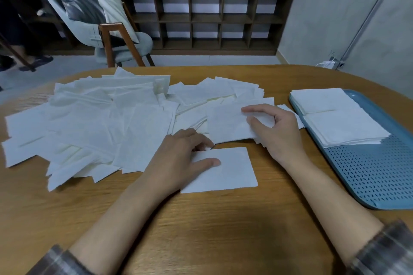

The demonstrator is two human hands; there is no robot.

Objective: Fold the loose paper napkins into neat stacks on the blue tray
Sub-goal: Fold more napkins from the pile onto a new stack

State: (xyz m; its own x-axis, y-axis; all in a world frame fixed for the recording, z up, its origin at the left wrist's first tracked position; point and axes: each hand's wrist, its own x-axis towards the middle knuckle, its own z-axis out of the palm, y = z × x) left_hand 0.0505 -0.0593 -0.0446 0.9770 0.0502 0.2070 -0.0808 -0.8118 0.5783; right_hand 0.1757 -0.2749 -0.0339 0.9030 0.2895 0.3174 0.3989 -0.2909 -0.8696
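Progress check, head view. The blue tray (380,174) sits at the right edge of the wooden surface (201,230). Two stacks of folded napkins (335,116) lie side by side at its far end, touching or very nearly so, edges fairly square; the nearer stack shows several layers at its corner. The near half of the tray is bare — room for more stacks.

Left to do: a large loose pile of napkins (100,123) spreads over the left and middle of the surface, overlapping at all angles. It looks far bigger than what is on the tray, so the task is judged early to middle, with most of the work still ahead.

In hand now: one folded napkin (225,169) lies flat on the surface just in front of the person, apart from the tray. The left hand (178,158) rests on its left part, thumb stretched out flat on the paper, other fingers curled at its top left corner — pressing rather than gripping, as far as can be seen. Whether it needs another fold cannot be told.

The right hand (274,129) is at the right end of the pile, fingers partly closed, with thumb and forefinger pinching the edge of a loose napkin (228,123) that lies flat on the pile. Likely the next sheet to fold.

Sleeves are pushed back on both forearms.
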